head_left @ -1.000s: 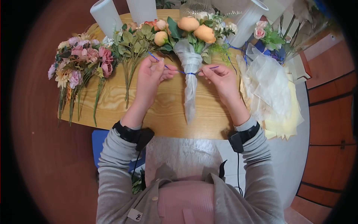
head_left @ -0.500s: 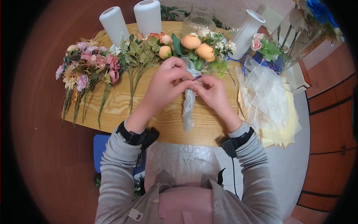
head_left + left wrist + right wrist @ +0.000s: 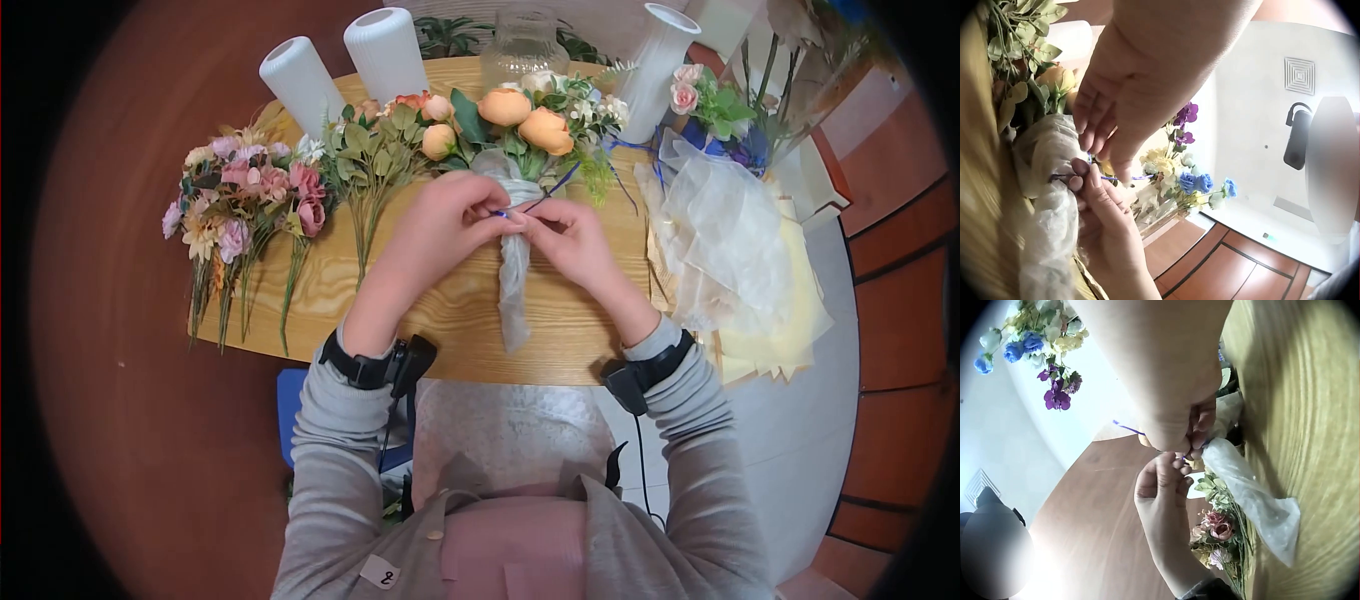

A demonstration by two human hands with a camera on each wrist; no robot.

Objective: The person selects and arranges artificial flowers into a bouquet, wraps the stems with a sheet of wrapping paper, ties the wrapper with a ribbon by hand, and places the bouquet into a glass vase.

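A bouquet of peach flowers [image 3: 545, 130] lies on the table, its stems wound in a whitish translucent wrap [image 3: 514, 290]. A thin blue cord [image 3: 562, 180] goes round the narrow part of the wrap. My left hand [image 3: 440, 230] pinches the cord from the left, thumb and fingers bent together. From the other side my right hand [image 3: 575, 245] pinches it too, and the fingertips of both hands meet over the wrap. In the left wrist view a loose end of cord [image 3: 1141, 177] sticks out past the fingers. The crossing of the cord is mostly hidden by the fingertips.
Pink and cream flowers [image 3: 255, 185] and green leafy stems [image 3: 375, 160] lie to the left. White vases [image 3: 385, 50] and a clear glass vase [image 3: 524, 45] stand at the back. On the right, whitish sheer sheets [image 3: 715, 230] lie over pale yellow sheets [image 3: 765, 345] at the table edge.
The hands were apart, drawing the cord out to both sides; they have come together over the wrap. Since half a second ago the fingers have shifted slightly, and a cord end shows at upper right.
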